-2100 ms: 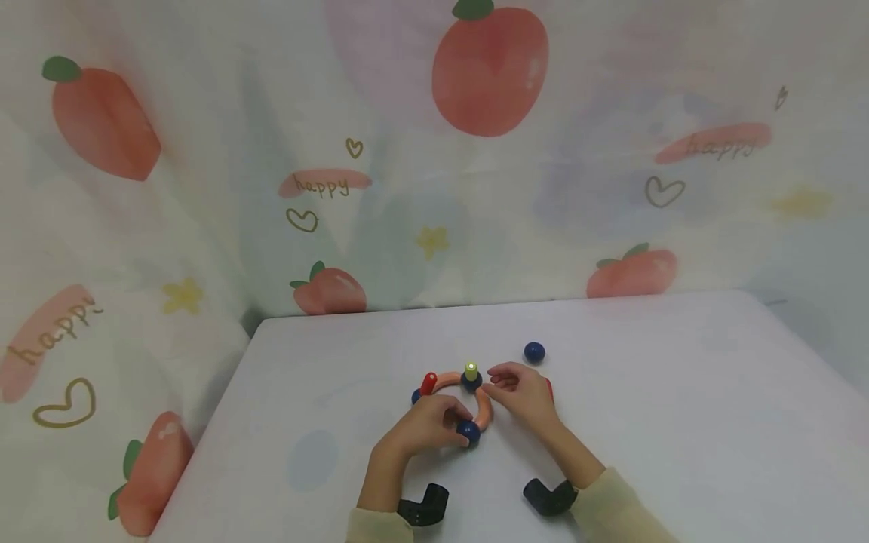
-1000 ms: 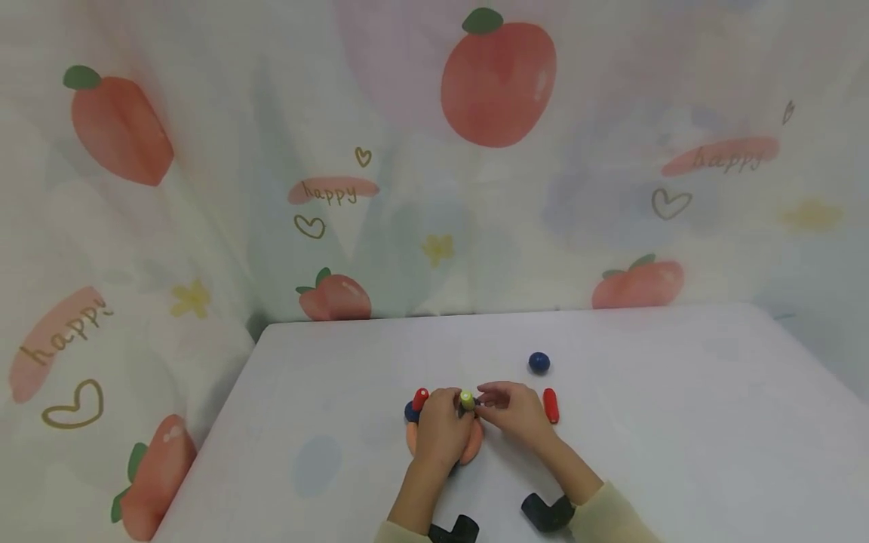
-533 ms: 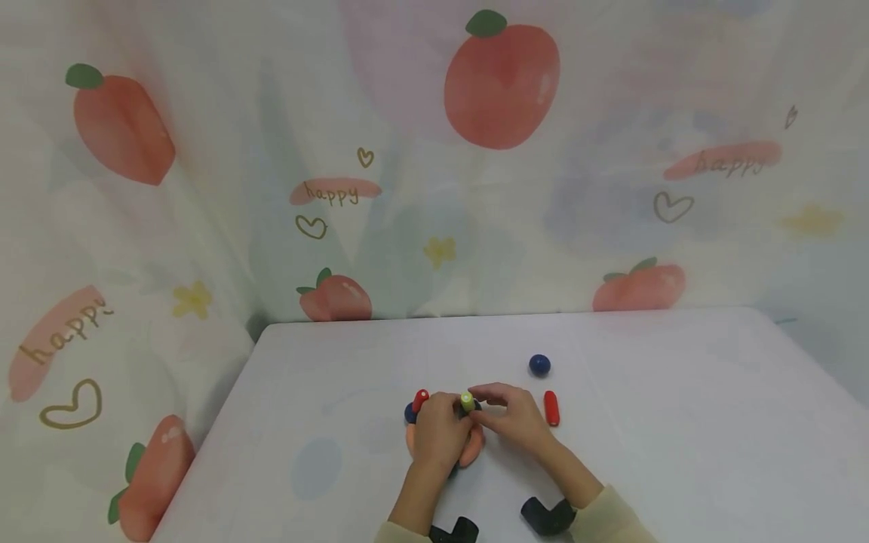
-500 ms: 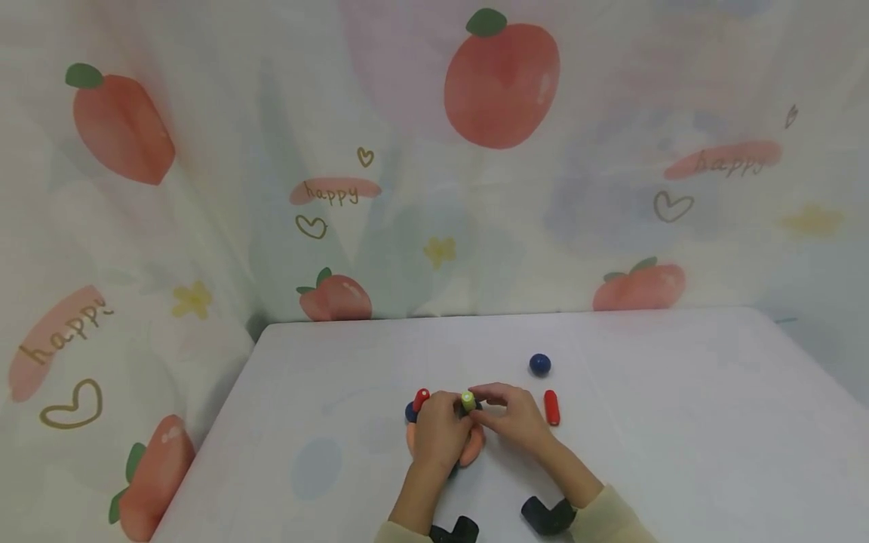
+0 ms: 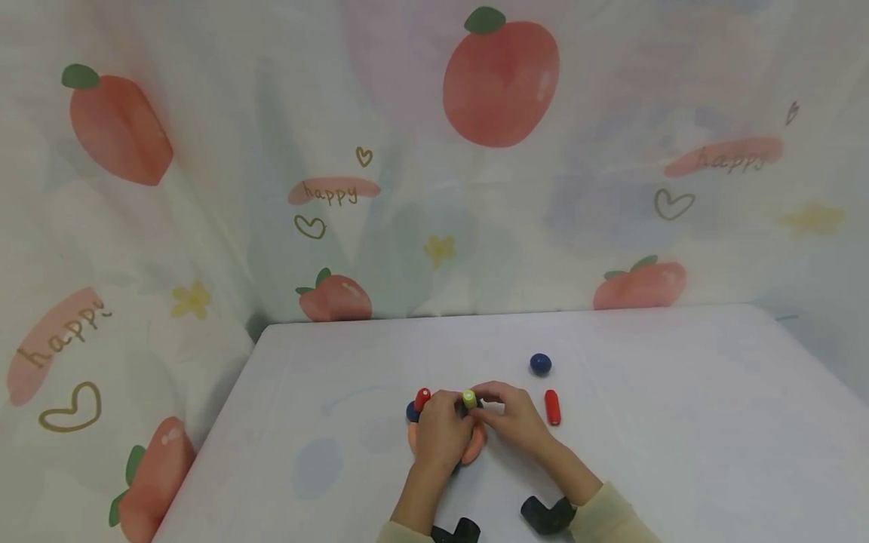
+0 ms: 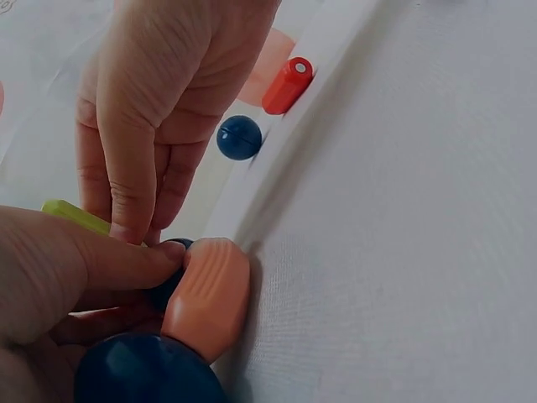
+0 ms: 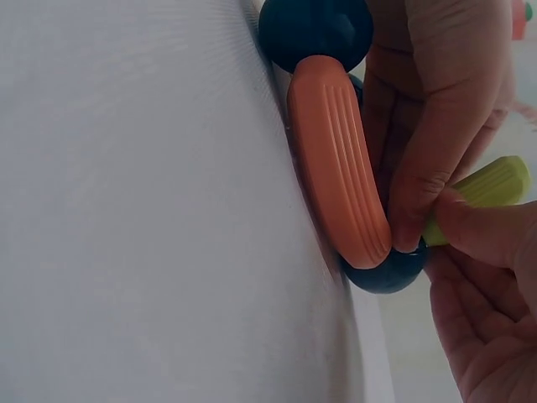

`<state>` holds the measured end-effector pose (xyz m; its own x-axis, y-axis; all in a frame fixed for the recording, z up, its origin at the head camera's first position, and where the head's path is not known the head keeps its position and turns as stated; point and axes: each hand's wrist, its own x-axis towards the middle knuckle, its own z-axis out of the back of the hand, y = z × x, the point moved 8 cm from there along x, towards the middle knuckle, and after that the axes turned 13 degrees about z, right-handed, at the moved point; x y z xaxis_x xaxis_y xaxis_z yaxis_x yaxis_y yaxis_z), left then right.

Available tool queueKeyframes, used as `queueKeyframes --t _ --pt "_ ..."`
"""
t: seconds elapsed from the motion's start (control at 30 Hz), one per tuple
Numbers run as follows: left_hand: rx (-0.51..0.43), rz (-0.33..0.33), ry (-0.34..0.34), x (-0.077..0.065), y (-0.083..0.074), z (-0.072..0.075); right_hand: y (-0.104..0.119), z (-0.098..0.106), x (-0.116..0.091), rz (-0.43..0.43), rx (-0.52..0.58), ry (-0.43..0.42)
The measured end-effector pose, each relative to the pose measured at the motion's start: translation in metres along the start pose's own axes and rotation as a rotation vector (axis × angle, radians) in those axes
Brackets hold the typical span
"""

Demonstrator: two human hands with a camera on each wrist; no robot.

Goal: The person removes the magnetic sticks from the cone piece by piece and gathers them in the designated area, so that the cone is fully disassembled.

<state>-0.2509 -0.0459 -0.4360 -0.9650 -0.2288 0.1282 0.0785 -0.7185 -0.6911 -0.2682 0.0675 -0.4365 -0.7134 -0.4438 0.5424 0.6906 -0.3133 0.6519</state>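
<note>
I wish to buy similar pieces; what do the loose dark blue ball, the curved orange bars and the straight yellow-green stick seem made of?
The loose dark blue ball: metal or hard plastic, I cannot tell which; glossy, with a bright highlight. The curved orange bars: likely moulded plastic, satin; even lengthwise grooves. The straight yellow-green stick: probably similar plastic; ribbed sides, soft sheen.

The left hand (image 6: 50, 277) pinches a half-hidden blue ball (image 6: 164, 294); the right hand (image 6: 155, 101) points down, its fingers on a lime-green rod (image 6: 75, 214). A ribbed orange piece (image 6: 211, 294) runs from that ball to a nearer blue ball (image 6: 147, 374), cut off below. Farther along the white bench (image 6: 403, 210), a lone blue ball (image 6: 239, 138) lies near a red rod (image 6: 288, 86).
</note>
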Motion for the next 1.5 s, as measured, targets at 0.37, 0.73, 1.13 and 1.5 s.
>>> queueKeyframes --t 0.37,0.73,1.13,1.5 --pt "-0.011 -0.009 -0.004 0.0 -0.004 0.003 0.002 0.003 0.002 0.019 -0.023 -0.054" --pt "-0.007 0.034 0.007 0.0 -0.001 0.003 0.002 0.002 -0.001 0.021 0.04 -0.109" --pt "-0.006 0.032 0.011 -0.001 0.0 -0.001 0.024 0.013 0.002 -0.076 0.108 -0.164" --pt "-0.021 0.076 0.018 -0.001 0.001 -0.002 -0.006 0.033 -0.029 -0.216 0.049 -0.195"
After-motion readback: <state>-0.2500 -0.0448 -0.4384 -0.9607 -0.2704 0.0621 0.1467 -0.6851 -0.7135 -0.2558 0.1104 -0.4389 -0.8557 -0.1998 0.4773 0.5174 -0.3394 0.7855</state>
